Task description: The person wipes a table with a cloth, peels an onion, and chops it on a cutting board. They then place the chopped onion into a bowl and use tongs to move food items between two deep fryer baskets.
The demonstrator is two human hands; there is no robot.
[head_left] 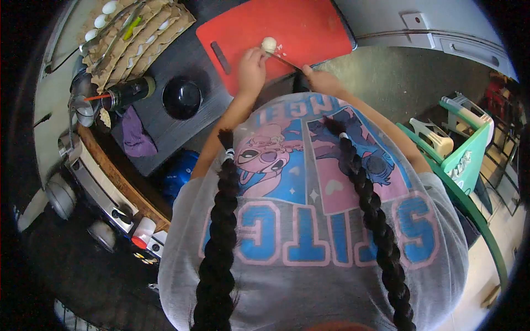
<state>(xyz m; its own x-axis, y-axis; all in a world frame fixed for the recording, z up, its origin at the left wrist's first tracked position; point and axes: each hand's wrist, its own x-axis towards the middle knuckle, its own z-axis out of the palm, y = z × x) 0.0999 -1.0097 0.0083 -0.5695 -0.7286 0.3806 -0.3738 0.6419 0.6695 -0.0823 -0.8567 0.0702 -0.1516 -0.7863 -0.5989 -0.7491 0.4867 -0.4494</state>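
Observation:
On the red cutting board (pixel 298 25) lies a small pale round piece of food (pixel 269 44), with a few small white bits beside it. My left hand (pixel 252 67) is at the near side of this piece, its fingertips closed against it. A knife (pixel 285 60) is in my right hand (pixel 322 81), which is wrapped round the handle at the board's near edge. The blade points left, and its tip reaches the pale piece.
A black bowl (pixel 182 98) stands on the dark table left of the board, near a purple cloth (pixel 137 132) and a dark jar (pixel 131 92). Egg trays (pixel 146 47) fill the upper left. A green plastic chair (pixel 469 157) is at the right.

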